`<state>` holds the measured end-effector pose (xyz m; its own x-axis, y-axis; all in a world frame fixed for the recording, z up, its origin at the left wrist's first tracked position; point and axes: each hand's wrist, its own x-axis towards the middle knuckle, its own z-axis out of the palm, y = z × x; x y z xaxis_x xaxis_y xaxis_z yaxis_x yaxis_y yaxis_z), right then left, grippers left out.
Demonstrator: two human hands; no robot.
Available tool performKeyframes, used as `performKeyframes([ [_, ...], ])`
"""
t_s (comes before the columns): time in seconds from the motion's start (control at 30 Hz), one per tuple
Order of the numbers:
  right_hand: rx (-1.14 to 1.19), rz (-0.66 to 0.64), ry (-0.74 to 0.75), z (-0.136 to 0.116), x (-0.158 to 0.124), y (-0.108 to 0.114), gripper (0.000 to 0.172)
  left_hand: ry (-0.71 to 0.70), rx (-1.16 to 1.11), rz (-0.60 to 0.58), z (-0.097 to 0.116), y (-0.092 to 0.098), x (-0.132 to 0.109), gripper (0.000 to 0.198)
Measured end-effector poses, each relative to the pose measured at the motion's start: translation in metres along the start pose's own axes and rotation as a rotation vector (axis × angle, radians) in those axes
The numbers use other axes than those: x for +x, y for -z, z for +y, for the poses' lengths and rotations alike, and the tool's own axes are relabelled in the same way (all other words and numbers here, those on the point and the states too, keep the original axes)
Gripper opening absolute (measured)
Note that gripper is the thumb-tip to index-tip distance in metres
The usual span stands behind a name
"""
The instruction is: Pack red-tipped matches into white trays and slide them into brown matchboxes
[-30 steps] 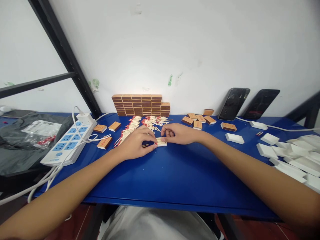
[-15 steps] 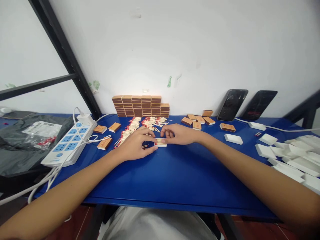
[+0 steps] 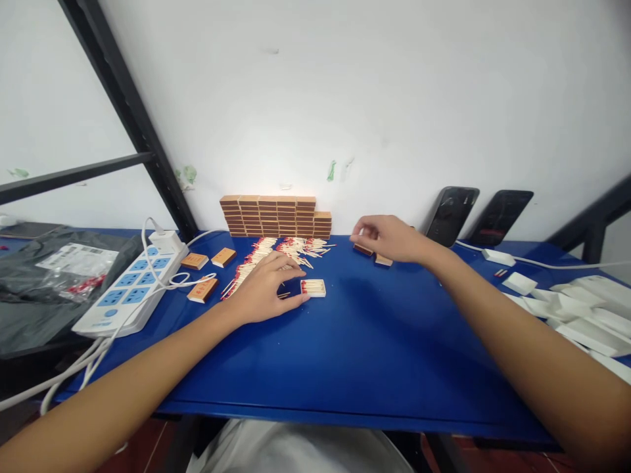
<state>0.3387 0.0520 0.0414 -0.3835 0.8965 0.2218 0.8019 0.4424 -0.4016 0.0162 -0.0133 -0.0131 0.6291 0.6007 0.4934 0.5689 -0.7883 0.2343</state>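
A small white matchbox tray holding a row of red-tipped matches lies on the blue table. My left hand rests beside it, thumb and fingers apart, with the thumb tip at the tray's left corner. Loose matches are heaped behind and left of this hand. Farther right, my right hand hovers over orange-brown matchbox covers, fingers bent and nothing visibly held. One cover shows just under its fingertips, another cover below the palm; the hand hides others.
Stacked matchboxes line the wall. Three orange matchboxes lie near a white power strip with cables at left. Two dark phones lean at the right back. White trays are piled at right.
My right hand has left the match-filled tray and moved right and back, over the matchbox covers. My left hand stays beside the tray, which now shows fully.
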Motion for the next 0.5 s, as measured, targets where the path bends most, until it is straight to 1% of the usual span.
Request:
performKeyframes([
  [0.07, -0.103, 0.137, -0.122, 0.033, -0.010, 0.019, 0.024, -0.018, 0.019, -0.010, -0.001, -0.001, 0.000, 0.039],
  [0.13, -0.180, 0.256, -0.254, 0.070, -0.025, 0.038, 0.022, -0.023, 0.027, -0.032, -0.002, -0.002, 0.001, 0.037],
  [0.17, -0.210, 0.273, -0.308, 0.088, -0.034, 0.048, 0.021, -0.025, 0.031, -0.033, -0.002, -0.002, 0.002, 0.036],
  [0.2, -0.237, 0.280, -0.353, 0.104, -0.042, 0.057, 0.023, -0.028, 0.035, -0.034, -0.003, -0.002, 0.002, 0.034],
  [0.27, -0.279, 0.292, -0.427, 0.127, -0.055, 0.073, 0.029, -0.033, 0.043, -0.030, -0.004, -0.003, 0.003, 0.028],
  [0.3, -0.282, 0.289, -0.440, 0.132, -0.058, 0.078, 0.031, -0.034, 0.043, -0.033, -0.005, -0.003, 0.004, 0.026],
  [0.37, -0.246, 0.235, -0.427, 0.131, -0.059, 0.079, 0.033, -0.035, 0.038, -0.043, -0.006, -0.004, 0.004, 0.024],
  [0.43, -0.184, 0.107, -0.366, 0.114, -0.051, 0.069, 0.039, -0.032, 0.026, -0.046, -0.006, -0.005, 0.004, 0.024],
  [0.5, -0.161, -0.047, -0.283, 0.090, -0.041, 0.049, 0.047, -0.025, 0.015, -0.037, -0.006, -0.005, 0.003, 0.024],
])
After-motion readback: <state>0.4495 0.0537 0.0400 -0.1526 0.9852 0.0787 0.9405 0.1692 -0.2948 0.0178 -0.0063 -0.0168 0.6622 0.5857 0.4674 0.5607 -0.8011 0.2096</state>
